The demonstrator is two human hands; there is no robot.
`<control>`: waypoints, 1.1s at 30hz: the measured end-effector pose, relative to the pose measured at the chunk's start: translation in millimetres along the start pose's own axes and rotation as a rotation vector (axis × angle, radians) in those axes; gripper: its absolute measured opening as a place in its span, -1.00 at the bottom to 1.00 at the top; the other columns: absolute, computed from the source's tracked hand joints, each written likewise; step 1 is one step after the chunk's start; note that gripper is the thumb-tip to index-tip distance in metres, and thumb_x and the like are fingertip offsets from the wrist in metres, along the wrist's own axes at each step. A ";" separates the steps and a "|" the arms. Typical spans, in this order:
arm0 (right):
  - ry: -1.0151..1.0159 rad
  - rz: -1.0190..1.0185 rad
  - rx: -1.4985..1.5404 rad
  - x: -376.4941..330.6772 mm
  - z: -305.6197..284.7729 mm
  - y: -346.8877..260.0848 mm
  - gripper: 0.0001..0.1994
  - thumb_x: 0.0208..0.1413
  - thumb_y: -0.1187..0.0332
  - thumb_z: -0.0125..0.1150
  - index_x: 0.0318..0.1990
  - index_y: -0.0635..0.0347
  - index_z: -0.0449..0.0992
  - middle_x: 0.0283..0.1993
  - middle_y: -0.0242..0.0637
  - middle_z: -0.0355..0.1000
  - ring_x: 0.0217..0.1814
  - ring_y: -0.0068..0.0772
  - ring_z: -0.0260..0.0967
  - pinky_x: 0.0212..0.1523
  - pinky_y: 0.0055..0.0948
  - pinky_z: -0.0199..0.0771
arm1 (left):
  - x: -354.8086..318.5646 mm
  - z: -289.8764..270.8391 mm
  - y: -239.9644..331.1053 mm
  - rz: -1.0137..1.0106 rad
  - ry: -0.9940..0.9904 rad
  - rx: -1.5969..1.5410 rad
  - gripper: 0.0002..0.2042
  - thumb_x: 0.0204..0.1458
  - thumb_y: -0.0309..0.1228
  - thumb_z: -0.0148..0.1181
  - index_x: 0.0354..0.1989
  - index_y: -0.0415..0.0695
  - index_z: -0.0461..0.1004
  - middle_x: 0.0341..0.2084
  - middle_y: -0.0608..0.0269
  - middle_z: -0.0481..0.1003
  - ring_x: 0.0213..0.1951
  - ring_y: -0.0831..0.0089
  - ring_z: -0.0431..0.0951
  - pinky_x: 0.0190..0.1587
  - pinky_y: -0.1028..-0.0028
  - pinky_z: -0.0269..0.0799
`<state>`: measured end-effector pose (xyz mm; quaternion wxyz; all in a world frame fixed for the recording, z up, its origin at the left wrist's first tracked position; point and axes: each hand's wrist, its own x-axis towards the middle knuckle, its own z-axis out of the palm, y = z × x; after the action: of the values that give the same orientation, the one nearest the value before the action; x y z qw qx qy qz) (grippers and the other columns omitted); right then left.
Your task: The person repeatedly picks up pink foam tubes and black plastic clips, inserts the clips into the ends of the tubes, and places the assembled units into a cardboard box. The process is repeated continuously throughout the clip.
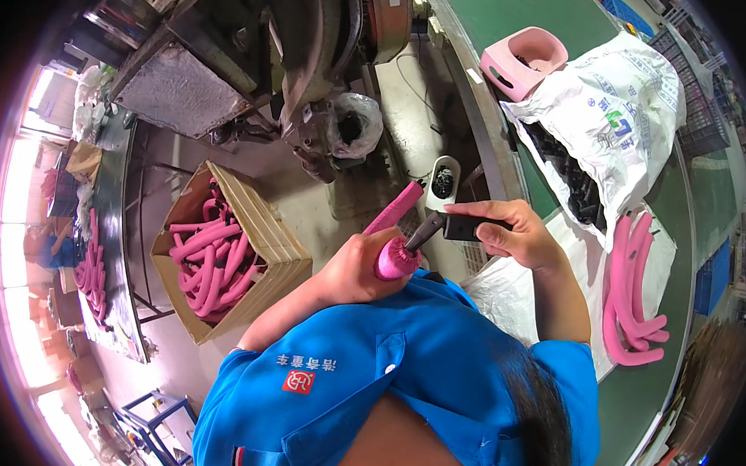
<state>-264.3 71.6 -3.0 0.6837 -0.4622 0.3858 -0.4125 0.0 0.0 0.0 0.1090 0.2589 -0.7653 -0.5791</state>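
Note:
My left hand [357,269] is wrapped round a pink foam-covered tube [397,262] in front of my chest. A dark, narrow tip [425,232] sticks out of the tube's near end. Beyond the hand, another length of pink tube [397,207] slants up with a dark end; whether it is the same bent tube I cannot tell. Between the thumb and fingers of my right hand [525,237] is a small black plastic piece [462,229]. It meets or overlaps the dark tip; how the two join is hidden.
To the left stands a cardboard box [278,250] full of pink tubes. On the green bench [676,268] at right lie several pink tubes [628,299], a white sack [620,110] of black parts and a pink bin [514,61]. A heavy machine [301,50] stands ahead, near a white tray [444,184].

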 end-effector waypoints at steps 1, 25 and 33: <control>0.008 0.014 0.017 2.5 3.3 -3.6 -0.60 0.20 0.26 0.10 0.15 0.22 0.38 -0.29 -0.51 0.43 -0.57 -0.82 -0.02 -0.58 -0.74 -0.02 | -0.4 -0.5 0.4 0.003 0.007 -0.013 -0.77 -0.14 -0.48 0.25 -0.27 -0.22 0.43 -0.38 0.07 0.48 -0.32 0.20 0.53 -0.23 0.34 0.42; -0.049 -0.034 -0.549 153.7 63.5 35.6 -0.62 0.28 0.17 -0.09 -0.51 0.24 0.34 -0.64 -0.46 0.14 -0.55 -0.66 0.03 -0.50 -0.52 0.07 | -65.0 -30.0 -64.7 -0.154 0.193 0.077 -0.70 -0.24 -0.40 0.27 -0.25 -0.14 0.45 -0.47 0.01 0.50 -0.37 0.09 0.53 -0.28 0.25 0.40; 0.545 -0.126 -0.633 272.5 48.4 85.3 -0.62 0.26 0.10 -0.14 -0.34 0.26 0.43 -0.37 -0.11 0.45 -0.38 -0.04 0.38 -0.26 -0.16 0.36 | -22.8 -77.4 -97.7 -0.309 0.456 -0.018 -0.68 -0.26 -0.40 0.25 -0.26 -0.20 0.44 -0.47 0.06 0.51 -0.38 0.28 0.52 -0.26 0.34 0.42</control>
<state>-104.0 -144.2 -110.7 0.3545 -0.5461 0.6311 -0.4217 81.7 -71.3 -65.5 0.1912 0.4955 -0.6670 -0.5225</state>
